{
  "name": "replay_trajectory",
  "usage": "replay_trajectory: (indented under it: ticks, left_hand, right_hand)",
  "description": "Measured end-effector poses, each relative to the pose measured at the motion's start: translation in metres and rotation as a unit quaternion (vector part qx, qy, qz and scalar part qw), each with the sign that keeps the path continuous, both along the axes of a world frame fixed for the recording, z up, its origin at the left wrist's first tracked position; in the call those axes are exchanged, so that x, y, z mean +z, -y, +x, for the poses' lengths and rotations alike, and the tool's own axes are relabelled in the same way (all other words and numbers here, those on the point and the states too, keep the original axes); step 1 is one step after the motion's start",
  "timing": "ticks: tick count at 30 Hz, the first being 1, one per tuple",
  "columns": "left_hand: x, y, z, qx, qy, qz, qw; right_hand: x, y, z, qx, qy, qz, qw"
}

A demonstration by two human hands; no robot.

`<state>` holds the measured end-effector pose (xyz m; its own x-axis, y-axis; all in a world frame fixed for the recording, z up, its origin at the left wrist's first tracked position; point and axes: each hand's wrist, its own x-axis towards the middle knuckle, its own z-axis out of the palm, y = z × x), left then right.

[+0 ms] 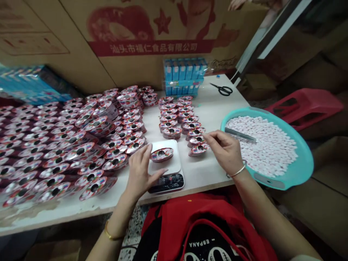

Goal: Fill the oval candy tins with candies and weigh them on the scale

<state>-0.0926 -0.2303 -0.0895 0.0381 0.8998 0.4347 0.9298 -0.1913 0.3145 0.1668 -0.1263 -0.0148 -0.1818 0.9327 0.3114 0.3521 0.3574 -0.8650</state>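
Observation:
A small white scale (174, 168) sits at the table's front edge with one oval patterned tin (161, 154) on its platform. My left hand (141, 170) rests beside the scale, fingers spread, thumb along the scale's front and fingertips next to the tin. My right hand (226, 150) hovers over the nearest tin (198, 149) of two neat rows, fingers pinched together; what they hold is too small to make out. A teal basin (299, 174) of small white and pink candies lies to the right, with a metal scoop (240, 135) in it.
Several oval tins (67, 145) crowd the left half of the table (206, 174). Blue boxes (185, 76) stand at the back, black scissors (224, 89) beside them. Cardboard cartons (152, 40) form the back wall. A red stool (307, 105) stands at right.

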Motion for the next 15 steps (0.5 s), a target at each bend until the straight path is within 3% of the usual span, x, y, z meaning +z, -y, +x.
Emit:
replay_trajectory:
  ticks: [3, 6, 10, 13, 15]
  left_hand:
    - [0.018, -0.026, 0.016, -0.077, -0.039, -0.054, 0.995]
    - [0.026, -0.033, 0.046, -0.166, -0.008, -0.070, 0.984]
    - [0.013, -0.040, 0.105, -0.257, 0.009, -0.084, 0.963]
    - [-0.004, -0.053, 0.138, -0.250, -0.036, -0.081, 0.964]
    - [-0.007, -0.058, 0.141, -0.230, -0.056, -0.073, 0.969]
  right_hand:
    - [-0.011, 0.013, 0.030, -0.040, -0.019, -0.068, 0.997]
    - [-0.027, 0.029, 0.051, -0.065, -0.035, -0.121, 0.990]
    - [-0.035, 0.046, 0.064, -0.102, -0.063, -0.155, 0.981]
    - [-0.028, 0.052, 0.069, -0.123, -0.056, -0.150, 0.979]
    - [-0.021, 0.051, 0.081, -0.149, -0.027, -0.127, 0.980]
